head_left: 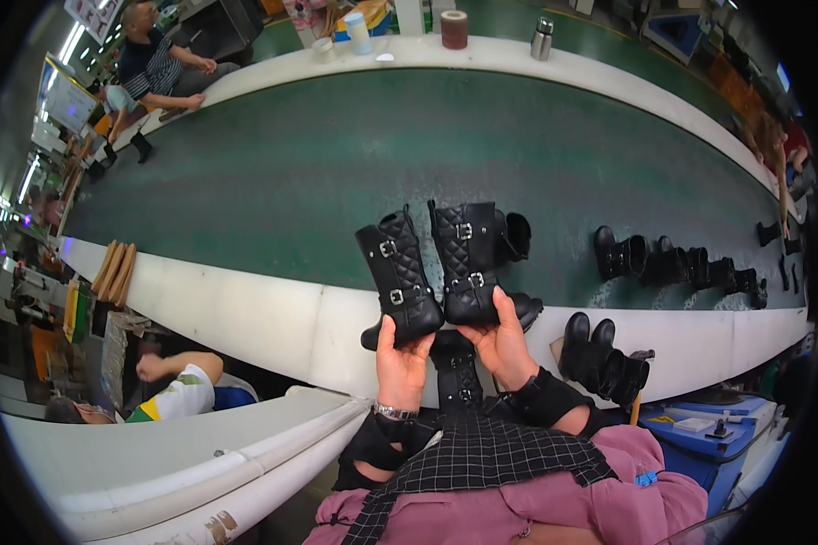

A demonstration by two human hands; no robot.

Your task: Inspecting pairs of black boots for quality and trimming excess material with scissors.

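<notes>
Fingers mostly hidden behind the boots, thumbs plain. Lower centre: another black boot [462,377], part covered by hands and apron [482,454]; one more shaft [517,237] pokes out behind the right-hand boot, mostly blocked. Left hand [403,371] raised, thumb up, gripping the left boot [400,268] low down; right hand [503,347] angled inward, gripping the right boot [466,263] likewise. Held pair at frame centre, shafts up, left one leaning left. Black, quilted panels, two silver-buckled straps showing on each.
</notes>
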